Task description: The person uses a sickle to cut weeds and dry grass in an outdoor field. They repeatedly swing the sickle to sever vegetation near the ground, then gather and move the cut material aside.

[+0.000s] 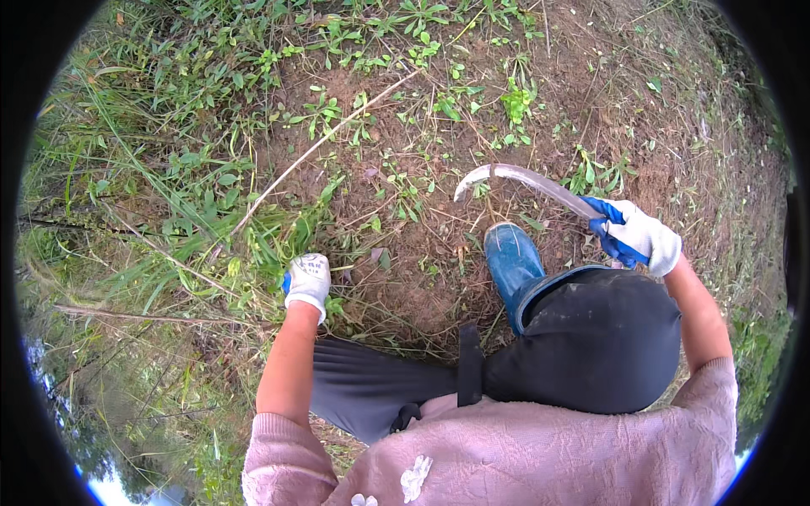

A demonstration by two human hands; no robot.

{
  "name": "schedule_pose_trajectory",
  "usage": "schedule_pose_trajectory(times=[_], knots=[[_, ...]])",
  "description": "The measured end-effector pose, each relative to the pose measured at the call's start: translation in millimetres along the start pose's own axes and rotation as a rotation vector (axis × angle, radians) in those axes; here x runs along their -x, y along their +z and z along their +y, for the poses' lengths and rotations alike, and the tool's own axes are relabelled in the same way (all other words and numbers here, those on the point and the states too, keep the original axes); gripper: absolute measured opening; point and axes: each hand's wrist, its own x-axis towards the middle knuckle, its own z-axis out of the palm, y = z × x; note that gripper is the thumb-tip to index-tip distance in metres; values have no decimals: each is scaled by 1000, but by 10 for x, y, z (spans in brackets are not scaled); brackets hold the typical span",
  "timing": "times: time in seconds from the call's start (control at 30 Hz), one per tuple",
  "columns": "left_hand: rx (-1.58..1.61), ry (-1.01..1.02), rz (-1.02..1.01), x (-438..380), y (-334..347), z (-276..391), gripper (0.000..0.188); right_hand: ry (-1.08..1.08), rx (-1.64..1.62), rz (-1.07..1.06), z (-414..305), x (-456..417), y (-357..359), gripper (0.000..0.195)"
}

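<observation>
My left hand (308, 281), in a white knit glove with a blue palm, is closed around a bunch of green weeds (307, 231). Long grass blades and dry stems fan out beside it. On the right, my right hand (623, 234), gloved alike, grips a sickle; its handle is mostly hidden in the fist. The curved metal blade of the sickle (538, 180) arcs leftward above the soil, its tip pointing down, over a few small plants. A blue rubber boot (514, 259) stands just below the blade.
Reddish-brown soil (430, 284) with small weeds and cut stalks lies before me. A long dry stalk (329, 136) slants across it. Dense green weeds (183, 95) grow at the upper left. My bent knee (595, 341), in black trousers, is near my right forearm.
</observation>
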Motion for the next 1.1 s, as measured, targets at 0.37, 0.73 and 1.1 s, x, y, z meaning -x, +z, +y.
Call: schedule_pose_trajectory(times=[0.37, 0.73, 1.1], knots=[[-119, 113, 17, 229, -373, 31, 58, -239, 237, -202, -687, -1716, 1120, 15], [-8, -85, 99, -848, -108, -67, 20, -458, 688, -11, -532, -1846, 1435, 42], [168, 144, -14, 173, 34, -76, 11, -99, 257, -92, -425, -967, 898, 47]])
